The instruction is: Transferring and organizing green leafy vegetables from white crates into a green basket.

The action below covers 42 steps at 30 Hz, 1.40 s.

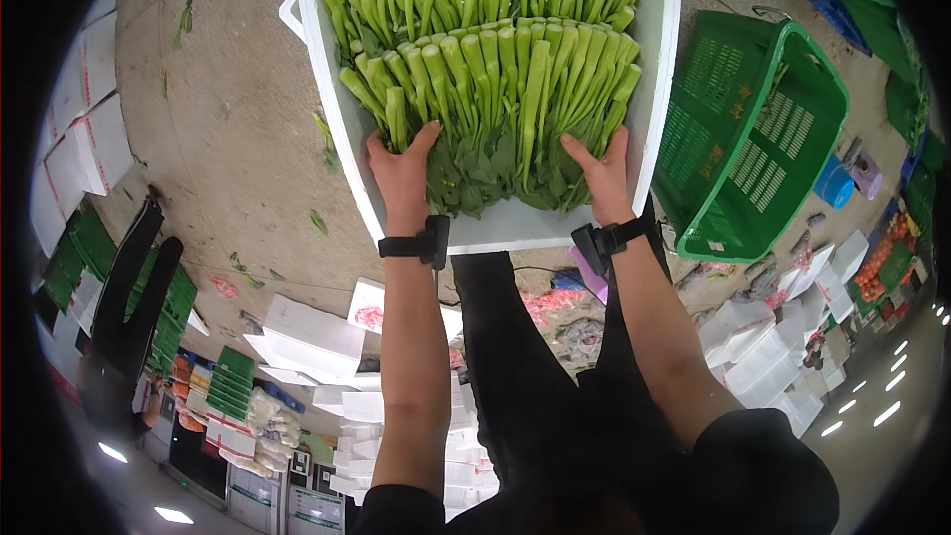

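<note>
A white foam box (662, 69) holds rows of leafy green choy sum (485, 69), their cut stem ends fanned toward the far side and the dark leaves toward me. At the left end of the nearest row, my left hand (401, 170) presses in with its thumb on the leaves. My right hand (602, 174) cups the right end of that row, thumb over the leaves. Between them the row is held from both sides. The fingers of both hands are mostly hidden against the greens and the box walls. Each wrist wears a black strap with a small device.
Right of the box, a green plastic crate (738, 139) lies tilted on the concrete floor (228, 89), near a blue tub (833, 182). White boxes (307, 337) are scattered behind me. Another person's dark-clad legs (129, 277) show at far left. Loose leaves dot the floor.
</note>
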Each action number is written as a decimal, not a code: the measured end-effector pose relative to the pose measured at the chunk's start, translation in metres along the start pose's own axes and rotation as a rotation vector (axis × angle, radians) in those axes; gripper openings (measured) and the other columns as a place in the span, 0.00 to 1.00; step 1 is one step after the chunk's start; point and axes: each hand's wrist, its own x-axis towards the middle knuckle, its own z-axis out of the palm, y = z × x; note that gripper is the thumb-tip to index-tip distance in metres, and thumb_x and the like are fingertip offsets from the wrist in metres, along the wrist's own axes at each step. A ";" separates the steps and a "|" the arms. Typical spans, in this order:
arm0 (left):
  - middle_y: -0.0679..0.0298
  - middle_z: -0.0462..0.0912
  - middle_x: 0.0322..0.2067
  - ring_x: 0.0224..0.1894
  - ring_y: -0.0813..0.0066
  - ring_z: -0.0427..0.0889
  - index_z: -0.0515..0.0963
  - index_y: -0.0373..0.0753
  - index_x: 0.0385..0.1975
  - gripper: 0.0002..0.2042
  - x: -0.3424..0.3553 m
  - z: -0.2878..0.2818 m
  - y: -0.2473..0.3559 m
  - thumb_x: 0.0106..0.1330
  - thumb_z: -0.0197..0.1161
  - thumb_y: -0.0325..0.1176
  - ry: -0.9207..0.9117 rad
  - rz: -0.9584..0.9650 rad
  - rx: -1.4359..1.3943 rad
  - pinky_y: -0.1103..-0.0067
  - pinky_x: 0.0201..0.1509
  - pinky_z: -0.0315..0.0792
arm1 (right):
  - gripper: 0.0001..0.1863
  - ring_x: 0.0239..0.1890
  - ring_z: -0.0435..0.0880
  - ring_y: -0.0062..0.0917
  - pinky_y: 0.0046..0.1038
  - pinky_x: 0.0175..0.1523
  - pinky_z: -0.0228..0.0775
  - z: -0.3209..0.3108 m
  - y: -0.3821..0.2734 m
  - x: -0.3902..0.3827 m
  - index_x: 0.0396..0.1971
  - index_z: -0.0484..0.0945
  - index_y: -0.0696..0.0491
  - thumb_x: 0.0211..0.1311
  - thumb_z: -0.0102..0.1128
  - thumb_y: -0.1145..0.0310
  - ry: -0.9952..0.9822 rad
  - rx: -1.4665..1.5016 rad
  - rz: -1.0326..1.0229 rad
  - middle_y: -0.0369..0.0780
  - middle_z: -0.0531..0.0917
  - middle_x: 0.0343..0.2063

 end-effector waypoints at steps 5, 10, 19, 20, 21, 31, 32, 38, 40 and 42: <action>0.48 0.66 0.55 0.56 0.62 0.70 0.58 0.25 0.61 0.42 -0.007 0.007 -0.005 0.51 0.76 0.36 0.059 0.021 0.070 0.73 0.60 0.66 | 0.40 0.60 0.68 0.31 0.31 0.64 0.62 0.007 0.005 -0.001 0.62 0.56 0.58 0.54 0.73 0.68 0.138 -0.037 -0.135 0.45 0.66 0.59; 0.48 0.64 0.57 0.57 0.61 0.69 0.58 0.25 0.61 0.42 -0.005 0.009 -0.015 0.52 0.77 0.38 0.154 0.236 0.131 0.73 0.60 0.66 | 0.46 0.62 0.65 0.39 0.35 0.65 0.58 0.014 -0.013 -0.004 0.64 0.56 0.58 0.48 0.77 0.65 0.167 -0.389 -0.068 0.51 0.62 0.61; 0.49 0.64 0.57 0.55 0.62 0.71 0.60 0.27 0.59 0.40 -0.007 -0.002 0.003 0.52 0.77 0.38 0.021 0.025 0.053 0.75 0.56 0.69 | 0.51 0.61 0.67 0.31 0.31 0.60 0.69 0.005 -0.037 0.024 0.65 0.52 0.65 0.48 0.78 0.64 -0.002 0.152 0.192 0.52 0.67 0.58; 0.48 0.64 0.56 0.55 0.60 0.71 0.61 0.27 0.59 0.39 -0.008 -0.005 0.002 0.52 0.76 0.39 -0.047 0.027 0.007 0.73 0.57 0.68 | 0.51 0.61 0.67 0.31 0.31 0.60 0.69 0.005 -0.036 0.026 0.65 0.52 0.65 0.48 0.78 0.64 0.001 0.152 0.190 0.52 0.67 0.58; 0.47 0.64 0.56 0.55 0.58 0.70 0.61 0.28 0.58 0.38 -0.008 -0.006 0.000 0.53 0.75 0.41 -0.114 0.029 -0.040 0.72 0.58 0.67 | 0.49 0.59 0.70 0.31 0.31 0.60 0.69 0.007 -0.034 0.027 0.64 0.52 0.63 0.49 0.77 0.67 0.028 0.102 0.197 0.50 0.69 0.57; 0.54 0.67 0.53 0.52 0.63 0.70 0.67 0.31 0.49 0.24 -0.021 0.013 -0.023 0.59 0.69 0.36 0.120 0.205 -0.004 0.72 0.57 0.65 | 0.48 0.57 0.69 0.33 0.33 0.62 0.63 0.018 -0.012 -0.011 0.62 0.51 0.59 0.49 0.77 0.64 0.157 -0.102 -0.097 0.48 0.64 0.56; 0.54 0.67 0.53 0.52 0.63 0.70 0.67 0.31 0.49 0.24 -0.022 0.014 -0.023 0.59 0.69 0.36 0.114 0.203 -0.002 0.72 0.57 0.65 | 0.49 0.57 0.69 0.33 0.33 0.62 0.63 0.018 -0.012 -0.013 0.63 0.50 0.59 0.49 0.77 0.65 0.122 0.088 -0.129 0.48 0.65 0.56; 0.59 0.76 0.46 0.48 0.70 0.74 0.68 0.31 0.51 0.24 -0.015 0.001 -0.019 0.59 0.70 0.33 0.261 0.204 -0.101 0.75 0.55 0.68 | 0.42 0.56 0.73 0.27 0.28 0.57 0.68 0.024 -0.022 -0.023 0.62 0.53 0.59 0.54 0.73 0.70 0.127 0.255 -0.015 0.46 0.70 0.56; 0.59 0.75 0.50 0.50 0.69 0.75 0.68 0.31 0.55 0.27 -0.018 -0.007 0.002 0.58 0.71 0.32 -0.135 -0.004 -0.211 0.74 0.56 0.69 | 0.37 0.56 0.74 0.26 0.27 0.56 0.69 0.006 -0.033 -0.018 0.61 0.59 0.58 0.56 0.70 0.72 -0.125 0.462 0.327 0.44 0.73 0.56; 0.59 0.75 0.52 0.52 0.68 0.75 0.67 0.31 0.59 0.30 -0.019 -0.016 0.009 0.58 0.70 0.33 -0.172 -0.126 -0.194 0.74 0.56 0.70 | 0.32 0.55 0.75 0.25 0.28 0.57 0.69 0.002 -0.036 -0.023 0.59 0.65 0.58 0.56 0.69 0.73 -0.103 0.464 0.328 0.42 0.77 0.53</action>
